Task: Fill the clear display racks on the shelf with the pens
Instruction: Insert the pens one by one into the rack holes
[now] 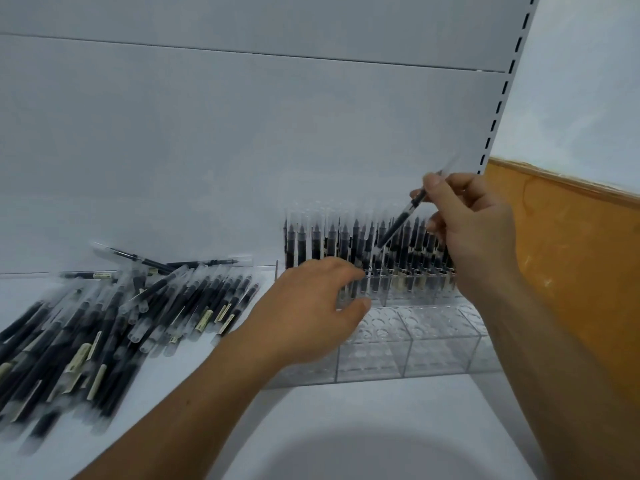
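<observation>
A clear stepped display rack [408, 337] stands on the white shelf at the right. Its back rows hold several black pens [346, 244] standing upright, while its front rows show bare holes. My right hand [474, 230] pinches one black pen [403, 216] between thumb and fingers, tilted, with its lower end just above the standing pens. My left hand [311, 306] hovers with loosely spread fingers over the rack's left end and holds nothing. A big pile of loose black pens [121, 313] lies on the shelf to the left.
The white shelf back panel [242, 133] rises behind everything. A slotted upright [502, 95] runs along the right, with a wooden board [571, 254] beyond it. The shelf's front edge [346, 410] is near me.
</observation>
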Motion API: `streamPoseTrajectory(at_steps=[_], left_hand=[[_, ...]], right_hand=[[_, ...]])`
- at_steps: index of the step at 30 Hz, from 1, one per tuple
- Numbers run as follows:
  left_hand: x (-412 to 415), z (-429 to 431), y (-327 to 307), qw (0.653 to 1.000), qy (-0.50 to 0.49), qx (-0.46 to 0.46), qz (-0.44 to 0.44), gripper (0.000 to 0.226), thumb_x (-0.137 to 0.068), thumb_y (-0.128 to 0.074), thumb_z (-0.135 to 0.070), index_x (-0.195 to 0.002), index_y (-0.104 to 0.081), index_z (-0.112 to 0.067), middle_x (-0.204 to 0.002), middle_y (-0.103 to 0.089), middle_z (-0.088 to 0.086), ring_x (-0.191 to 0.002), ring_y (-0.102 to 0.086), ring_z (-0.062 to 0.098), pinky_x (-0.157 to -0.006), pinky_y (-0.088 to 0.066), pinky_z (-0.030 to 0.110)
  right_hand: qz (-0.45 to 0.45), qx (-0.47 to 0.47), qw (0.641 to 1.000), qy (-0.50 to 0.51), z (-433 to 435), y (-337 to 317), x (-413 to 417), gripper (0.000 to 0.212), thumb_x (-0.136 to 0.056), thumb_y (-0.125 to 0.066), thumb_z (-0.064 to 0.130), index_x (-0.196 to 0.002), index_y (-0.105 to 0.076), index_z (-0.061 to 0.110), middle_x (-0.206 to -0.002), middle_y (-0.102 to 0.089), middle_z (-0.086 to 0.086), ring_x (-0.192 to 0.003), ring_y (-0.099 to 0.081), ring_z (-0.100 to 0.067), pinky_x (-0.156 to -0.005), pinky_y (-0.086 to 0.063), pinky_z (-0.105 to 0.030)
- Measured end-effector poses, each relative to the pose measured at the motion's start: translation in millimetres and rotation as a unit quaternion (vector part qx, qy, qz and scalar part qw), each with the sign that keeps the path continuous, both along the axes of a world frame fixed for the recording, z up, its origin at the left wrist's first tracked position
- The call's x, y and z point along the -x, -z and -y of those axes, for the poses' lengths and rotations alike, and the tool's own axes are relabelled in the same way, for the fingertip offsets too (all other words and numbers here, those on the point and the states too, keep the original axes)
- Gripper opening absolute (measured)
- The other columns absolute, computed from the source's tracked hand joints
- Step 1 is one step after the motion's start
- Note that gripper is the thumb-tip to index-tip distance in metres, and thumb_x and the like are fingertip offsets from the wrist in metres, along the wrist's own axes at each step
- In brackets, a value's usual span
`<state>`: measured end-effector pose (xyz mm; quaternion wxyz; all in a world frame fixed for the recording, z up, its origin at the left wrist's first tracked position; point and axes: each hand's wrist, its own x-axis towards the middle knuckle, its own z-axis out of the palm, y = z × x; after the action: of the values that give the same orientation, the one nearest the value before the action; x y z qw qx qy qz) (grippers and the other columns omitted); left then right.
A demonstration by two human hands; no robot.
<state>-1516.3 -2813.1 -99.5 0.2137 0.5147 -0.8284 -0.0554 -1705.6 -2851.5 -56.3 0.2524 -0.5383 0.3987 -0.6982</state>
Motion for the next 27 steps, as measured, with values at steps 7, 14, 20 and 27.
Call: streamPoseTrajectory(at_steps=[7, 14, 20, 27], left_hand=[[1, 1, -1, 0.999, 0.005, -0.002, 0.031, 0.046, -0.098, -0.037, -0.052, -0.139, -0.047, -0.033, -0.145, -0.044, -0.017, -0.133, -0.033, 0.005, -0.108, -0.028, 0.03], [1, 1, -1, 0.999, 0.011, 0.003, 0.03, 0.043, -0.099, -0.037, -0.052, -0.134, -0.053, -0.033, -0.142, -0.046, -0.018, -0.13, -0.035, 0.004, -0.108, -0.03, 0.03], [1, 3, 1, 0.999, 0.013, 0.008, 0.03, 0.04, -0.098, -0.037, -0.053, -0.129, -0.055, -0.036, -0.14, -0.047, -0.021, -0.129, -0.035, 0.001, -0.104, -0.028, 0.027], [1, 4, 2, 1.0, 0.014, 0.008, 0.021, 0.039, -0.096, -0.039, -0.054, -0.126, -0.057, -0.037, -0.138, -0.048, -0.022, -0.128, -0.034, 0.0, -0.102, -0.027, 0.024]], right_hand=[[-0.136, -0.011, 0.99, 0.035, 9, 11, -6, 0.016, -0.091, -0.067, 0.032, -0.092, -0.066, 0.016, -0.071, -0.063, 0.009, -0.053, -0.055, 0.0, -0.049, -0.042, -0.012], [-0.188, -0.037, 0.98, 0.049, 11, 12, -6, 0.019, -0.091, -0.064, 0.038, -0.092, -0.063, 0.019, -0.084, -0.069, 0.005, -0.054, -0.059, -0.005, -0.059, -0.051, -0.026], [-0.269, -0.046, 0.96, 0.065, 14, 18, -2, 0.02, -0.089, -0.066, 0.042, -0.085, -0.063, 0.023, -0.078, -0.066, 0.009, -0.067, -0.06, -0.008, -0.064, -0.05, -0.026], [-0.399, -0.092, 0.912, 0.024, 18, 25, -7, 0.02, -0.088, -0.065, 0.047, -0.077, -0.055, 0.033, -0.075, -0.064, 0.011, -0.064, -0.057, -0.003, -0.059, -0.043, -0.023]])
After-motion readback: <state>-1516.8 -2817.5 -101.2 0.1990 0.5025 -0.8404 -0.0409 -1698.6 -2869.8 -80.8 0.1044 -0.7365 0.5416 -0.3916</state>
